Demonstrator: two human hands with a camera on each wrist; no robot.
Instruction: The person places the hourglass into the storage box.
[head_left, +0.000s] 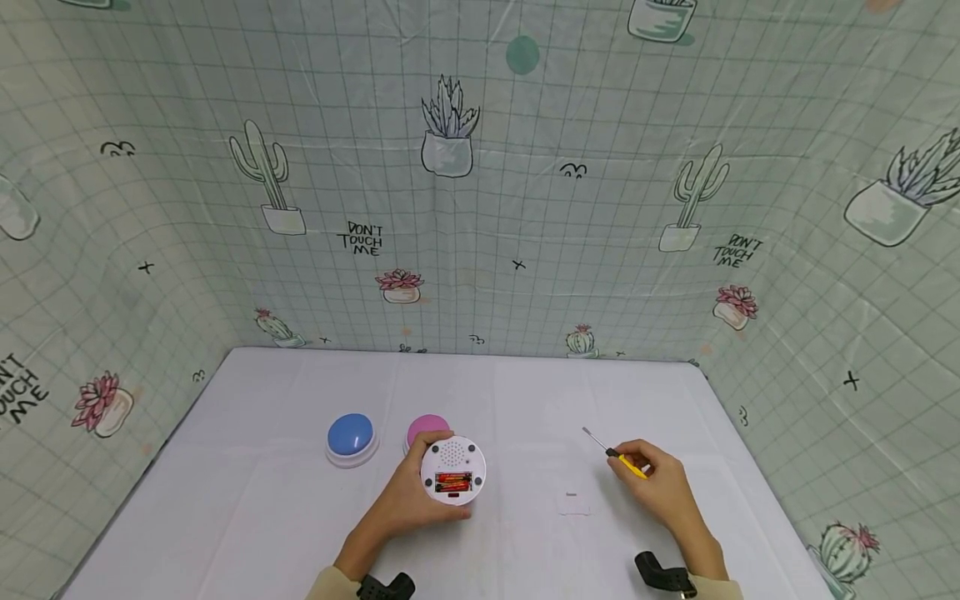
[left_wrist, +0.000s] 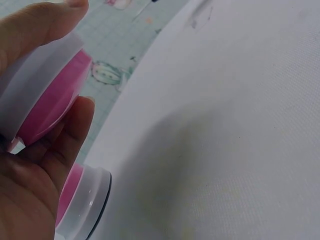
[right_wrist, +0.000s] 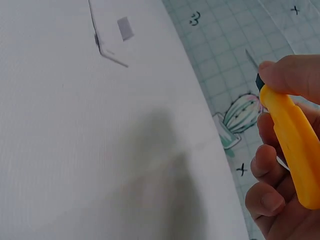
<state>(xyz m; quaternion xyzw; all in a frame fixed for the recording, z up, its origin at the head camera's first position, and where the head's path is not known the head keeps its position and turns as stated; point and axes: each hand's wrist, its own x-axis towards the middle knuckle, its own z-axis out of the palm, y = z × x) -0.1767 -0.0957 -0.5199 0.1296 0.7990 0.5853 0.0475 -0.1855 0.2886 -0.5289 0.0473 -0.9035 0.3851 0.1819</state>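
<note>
My left hand [head_left: 405, 497] grips a round white push-button buzzer [head_left: 453, 454] raised above the table, its underside turned toward me. Small speaker holes, dark feet and an uncovered compartment with red batteries [head_left: 453, 482] show on that underside. In the left wrist view, the buzzer's pink dome [left_wrist: 57, 102] faces away, between thumb and fingers. My right hand [head_left: 662, 487] holds a small screwdriver [right_wrist: 292, 145] by its yellow handle, with the thin metal shaft pointing up and left. A white battery cover [head_left: 573, 505] lies flat on the table between the hands.
A blue-domed buzzer [head_left: 350, 435] stands at the left, and another pink one [head_left: 427, 427] sits partly hidden behind my left hand. The white table [head_left: 517, 400] ends at a patterned cloth [head_left: 495, 208] at the back and sides. Each wrist wears a black mount [head_left: 663, 575].
</note>
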